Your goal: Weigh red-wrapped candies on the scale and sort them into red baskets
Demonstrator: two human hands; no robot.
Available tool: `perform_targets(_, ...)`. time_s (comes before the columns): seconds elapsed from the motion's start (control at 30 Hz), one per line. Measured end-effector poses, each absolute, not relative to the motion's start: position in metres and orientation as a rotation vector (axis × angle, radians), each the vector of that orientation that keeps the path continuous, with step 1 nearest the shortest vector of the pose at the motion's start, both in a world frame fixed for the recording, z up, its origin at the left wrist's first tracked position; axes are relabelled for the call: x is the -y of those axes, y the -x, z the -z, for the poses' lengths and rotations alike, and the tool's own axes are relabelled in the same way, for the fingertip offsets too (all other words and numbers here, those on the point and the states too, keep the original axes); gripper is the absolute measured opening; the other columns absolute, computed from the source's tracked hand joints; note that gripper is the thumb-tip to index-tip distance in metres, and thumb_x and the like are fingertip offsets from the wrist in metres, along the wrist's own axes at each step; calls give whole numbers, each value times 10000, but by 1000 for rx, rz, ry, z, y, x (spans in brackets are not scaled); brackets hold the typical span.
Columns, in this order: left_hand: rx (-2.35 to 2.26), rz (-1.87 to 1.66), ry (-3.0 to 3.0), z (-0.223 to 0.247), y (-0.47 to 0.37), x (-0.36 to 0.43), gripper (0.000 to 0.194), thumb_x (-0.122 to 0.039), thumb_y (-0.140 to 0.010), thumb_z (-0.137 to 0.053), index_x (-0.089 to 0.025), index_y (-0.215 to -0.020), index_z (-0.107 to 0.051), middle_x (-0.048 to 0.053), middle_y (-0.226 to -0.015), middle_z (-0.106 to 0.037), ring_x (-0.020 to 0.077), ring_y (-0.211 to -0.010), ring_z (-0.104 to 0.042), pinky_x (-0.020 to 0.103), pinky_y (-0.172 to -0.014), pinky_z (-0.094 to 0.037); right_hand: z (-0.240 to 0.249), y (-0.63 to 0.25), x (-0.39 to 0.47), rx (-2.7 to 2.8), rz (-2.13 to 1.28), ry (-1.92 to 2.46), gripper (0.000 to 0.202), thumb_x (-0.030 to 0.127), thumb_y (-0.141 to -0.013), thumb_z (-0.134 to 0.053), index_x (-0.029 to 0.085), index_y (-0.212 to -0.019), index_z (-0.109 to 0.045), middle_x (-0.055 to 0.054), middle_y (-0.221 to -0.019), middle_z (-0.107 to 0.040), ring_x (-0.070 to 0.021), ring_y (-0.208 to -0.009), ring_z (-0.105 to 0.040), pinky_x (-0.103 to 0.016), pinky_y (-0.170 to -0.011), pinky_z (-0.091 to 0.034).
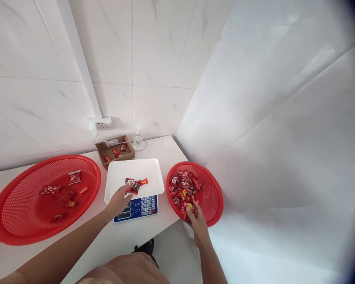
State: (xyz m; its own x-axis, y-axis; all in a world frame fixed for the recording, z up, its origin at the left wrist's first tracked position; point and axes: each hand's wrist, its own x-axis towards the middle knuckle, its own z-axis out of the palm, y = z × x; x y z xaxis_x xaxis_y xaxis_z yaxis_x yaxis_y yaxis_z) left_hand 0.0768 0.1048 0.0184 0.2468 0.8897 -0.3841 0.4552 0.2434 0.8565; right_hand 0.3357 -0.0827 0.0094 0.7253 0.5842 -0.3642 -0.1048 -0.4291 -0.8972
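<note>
I'd pinch lightly: the right hand (199,224) has its grip closed on a candy (190,206) in the smaller basket (218,199), while the left hand (118,200) touches sweets (129,181) on the white tray (115,173), whether clamped I can't tell.

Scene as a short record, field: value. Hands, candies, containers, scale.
left_hand: left hand, fingers on wrapped candies on the scale's white tray; grip unclear
right_hand: right hand, fingers at wrapped candies in the right red basket; grip unclear
scale: digital scale, blue number keypad facing the person
left_container: larger red mesh basket, several scattered wrapped candies
back_container: open cardboard box, a few wrapped candies
surface: white table
wall: power socket, white plug
</note>
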Motion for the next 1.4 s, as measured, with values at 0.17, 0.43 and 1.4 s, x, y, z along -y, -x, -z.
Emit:
perform_targets(0.17,-1180,-281,-1239,-25,-59,-69,359,-476,-676,-634,-220,-928,-617,34,-875,-645,220,-834,-582,314,-747,-434,-21,-286,71,414,-1082,1663,780,538,-696,-633,258,-1368,-354,-90,-1324,-501,-224,-1038,-588,-333,-778,-531)
perform_targets(0.43,-859,-126,-961,-51,-61,-28,471,-522,-712,-624,-207,-1059,-580,72,-1048,-648,189,-904,-598,327,-793,-432,-42,-212,53,779,-1302,1557,669,283,-657,-695,276,-1287,-471,-38,-1168,-577,-193,-967,-583,-337,-837,-493)
perform_targets(1.4,-1155,-442,-722,-37,-42,-63,351,-424,-654,-733,-164,-858,-617,38,-824,-673,138,-757,-602,247,-689,-468,-39,-222,63,543,-1458,1603,512,541,-658,-665,182,-1019,-617,-47,-864,-658,-153,-732,-620,-297,-690,-457)
